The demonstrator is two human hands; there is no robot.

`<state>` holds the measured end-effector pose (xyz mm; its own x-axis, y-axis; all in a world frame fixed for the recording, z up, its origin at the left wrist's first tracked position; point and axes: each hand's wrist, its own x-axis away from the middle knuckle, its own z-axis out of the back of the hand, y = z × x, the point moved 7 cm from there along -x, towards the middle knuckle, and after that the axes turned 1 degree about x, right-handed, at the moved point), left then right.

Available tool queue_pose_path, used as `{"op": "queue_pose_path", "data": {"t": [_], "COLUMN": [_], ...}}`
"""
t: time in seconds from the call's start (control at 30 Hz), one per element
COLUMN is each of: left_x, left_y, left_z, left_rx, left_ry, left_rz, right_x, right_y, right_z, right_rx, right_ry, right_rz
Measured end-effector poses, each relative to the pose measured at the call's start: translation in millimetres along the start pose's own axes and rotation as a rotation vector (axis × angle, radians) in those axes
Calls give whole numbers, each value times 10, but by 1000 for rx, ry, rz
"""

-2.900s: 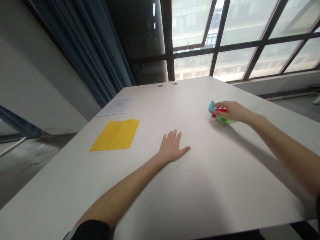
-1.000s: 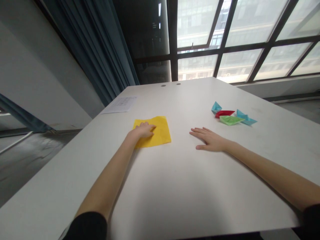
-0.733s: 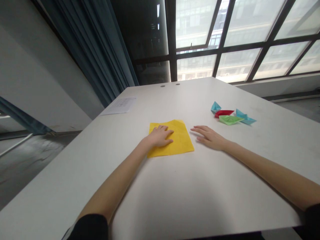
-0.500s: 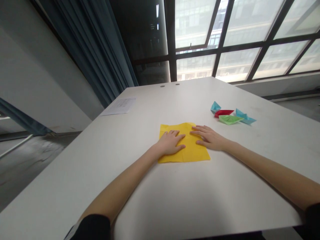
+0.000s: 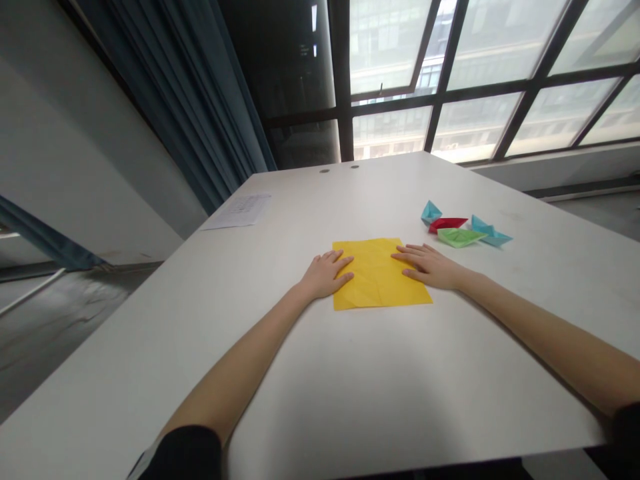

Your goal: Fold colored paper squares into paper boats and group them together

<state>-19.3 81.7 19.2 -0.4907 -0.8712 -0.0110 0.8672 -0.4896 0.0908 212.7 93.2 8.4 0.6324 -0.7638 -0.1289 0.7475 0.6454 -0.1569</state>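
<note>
A square sheet of yellow paper (image 5: 377, 280) lies flat on the white table, with faint creases across it. My left hand (image 5: 325, 274) rests at its left edge, fingers spread and their tips on the paper. Over the right edge lies my right hand (image 5: 429, 265), palm down with the fingers stretched onto the sheet. Neither hand grips anything.
Beyond my right hand sit several folded paper boats: a light blue one (image 5: 431, 213), a red one (image 5: 447, 225), a green one (image 5: 459, 237) and another blue one (image 5: 491, 232). A printed sheet (image 5: 240, 211) lies at the left edge of the white table (image 5: 320, 387).
The yellow paper has shifted a little right and away from me. My left hand has slid left to its edge, and my right hand has moved slightly right and farther away.
</note>
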Motion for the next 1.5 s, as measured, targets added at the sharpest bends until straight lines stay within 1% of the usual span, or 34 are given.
{"op": "queue_pose_path", "data": {"t": [0.13,0.2,0.37,0.43,0.53,0.6,0.73,0.87,0.97,1.07,1.17,1.27,1.33,1.4,1.47,1.5], "left_x": [20,23,8,6,20,24,15,4,10,17,26,21,6,-12,-22,-22], "left_y": [-6,-26,-133,-188,-293,-333,-357,-353,-342,-317,-346,-377,-388,-388,-368,-357], "left_z": [8,6,-18,-11,-3,-8,11,45,67,79,86,89,80,64,62,66], "left_rx": [8,5,-6,-3,2,14,82,206,332,422,472,508,528,556,589,594], "left_ry": [45,68,98,132,170,175,226,310,364,379,392,402,391,370,362,365], "left_rz": [9,38,141,192,305,334,293,198,139,91,116,123,117,100,59,40], "right_x": [-8,-13,-27,-32,-28,-22,-26,-31,-10,6,0,-3,-6,-15,-22,-23], "right_y": [24,29,43,54,116,166,210,200,247,342,414,441,415,356,296,279], "right_z": [-13,-16,2,1,-7,-22,-41,7,39,-18,-111,-139,-117,-81,-43,-24], "right_rx": [28,20,-27,-12,42,76,98,11,-152,-379,-564,-672,-693,-668,-630,-618], "right_ry": [49,62,88,101,146,169,177,210,274,308,308,321,304,258,222,224], "right_rz": [-35,-45,-86,-109,-187,-240,-267,-250,-284,-317,-312,-314,-306,-272,-232,-219]}}
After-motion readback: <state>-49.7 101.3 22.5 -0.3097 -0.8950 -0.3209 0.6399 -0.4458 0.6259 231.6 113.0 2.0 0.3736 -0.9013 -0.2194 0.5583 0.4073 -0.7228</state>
